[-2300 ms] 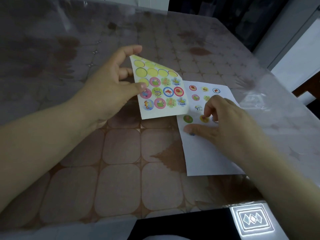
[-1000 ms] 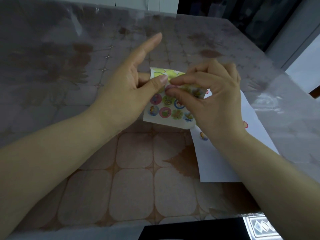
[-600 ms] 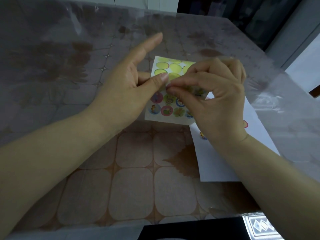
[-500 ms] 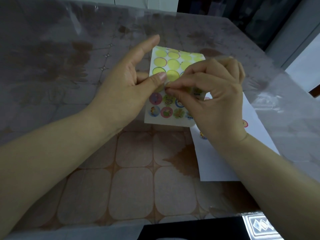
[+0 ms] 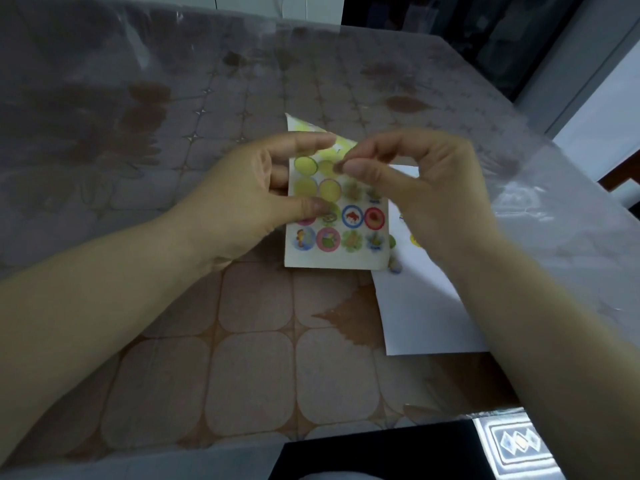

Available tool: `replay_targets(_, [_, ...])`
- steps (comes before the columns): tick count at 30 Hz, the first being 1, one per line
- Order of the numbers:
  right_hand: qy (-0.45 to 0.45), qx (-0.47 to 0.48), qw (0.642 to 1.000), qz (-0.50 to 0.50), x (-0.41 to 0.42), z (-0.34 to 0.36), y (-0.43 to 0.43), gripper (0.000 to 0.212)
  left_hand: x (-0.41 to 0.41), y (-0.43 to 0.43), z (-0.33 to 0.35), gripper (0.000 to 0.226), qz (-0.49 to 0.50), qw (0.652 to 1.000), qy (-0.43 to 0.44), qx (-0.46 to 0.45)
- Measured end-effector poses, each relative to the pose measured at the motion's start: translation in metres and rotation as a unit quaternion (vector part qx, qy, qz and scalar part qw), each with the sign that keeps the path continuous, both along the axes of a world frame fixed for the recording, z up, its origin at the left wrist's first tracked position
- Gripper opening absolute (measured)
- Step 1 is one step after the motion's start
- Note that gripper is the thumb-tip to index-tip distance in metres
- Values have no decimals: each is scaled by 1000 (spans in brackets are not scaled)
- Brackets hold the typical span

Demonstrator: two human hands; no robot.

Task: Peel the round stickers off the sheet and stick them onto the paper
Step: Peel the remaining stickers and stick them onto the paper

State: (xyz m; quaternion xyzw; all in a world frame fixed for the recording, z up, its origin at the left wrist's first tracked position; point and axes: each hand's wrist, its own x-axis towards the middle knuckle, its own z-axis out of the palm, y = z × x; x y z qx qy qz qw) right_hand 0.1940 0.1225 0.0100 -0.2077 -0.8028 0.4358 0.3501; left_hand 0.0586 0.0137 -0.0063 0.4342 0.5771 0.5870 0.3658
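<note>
My left hand [image 5: 242, 199] grips the sticker sheet [image 5: 337, 251] by its left edge, thumb on the front, holding it above the table. The sheet shows empty yellow circles on its upper half and several colourful round stickers on the lower rows. My right hand [image 5: 426, 199] is raised in front of the sheet's upper right, thumb and forefinger pinched on a small round sticker [image 5: 338, 167]. The white paper [image 5: 422, 320] lies on the table to the right, partly hidden under my right hand and wrist, with a few stickers showing near its upper left.
The table [image 5: 249, 375] has a brown tile-pattern cloth under a clear plastic cover. A dark object [image 5: 374, 452] sits at the near edge, with a patterned floor tile [image 5: 516, 445] to its right. The table's right edge runs diagonally past the paper.
My right hand has come off the sheet and lifted slightly with a sticker pinched. The sheet has flattened out, and more of its lower rows now show.
</note>
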Motion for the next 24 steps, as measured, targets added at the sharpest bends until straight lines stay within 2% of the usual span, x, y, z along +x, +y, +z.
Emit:
replay_targets(2, [9,-22,1000,-16,8,13,2,8,-3,1,-2,71,29,999,12,-2])
replay_targets(3, [-21,-24,999,-23,14,21,4,6,-4,1,-3,76,49,999,17,3])
replay_targets(6, [-223,14,974,-35,45,30,13,13,-8,3,-5,84,99,995,6,22])
replay_targets(8, [-305,-3,952,-31,62,23,15,11,-10,5,-7,85,120,992,-14,25])
replay_targets(10, [-312,-55,948,-30,71,11,14,3,-10,5,-7,86,127,991,-28,20])
replay_targets(13, [-274,-126,953,-35,77,0,15,5,-9,6,-6,86,120,991,-47,16])
replay_targets(18, [-274,-123,953,-40,73,-5,15,7,-5,5,-4,94,105,993,-59,0])
replay_targets(24, [-273,-123,953,-47,72,-6,15,7,-5,5,-6,92,92,994,-62,2])
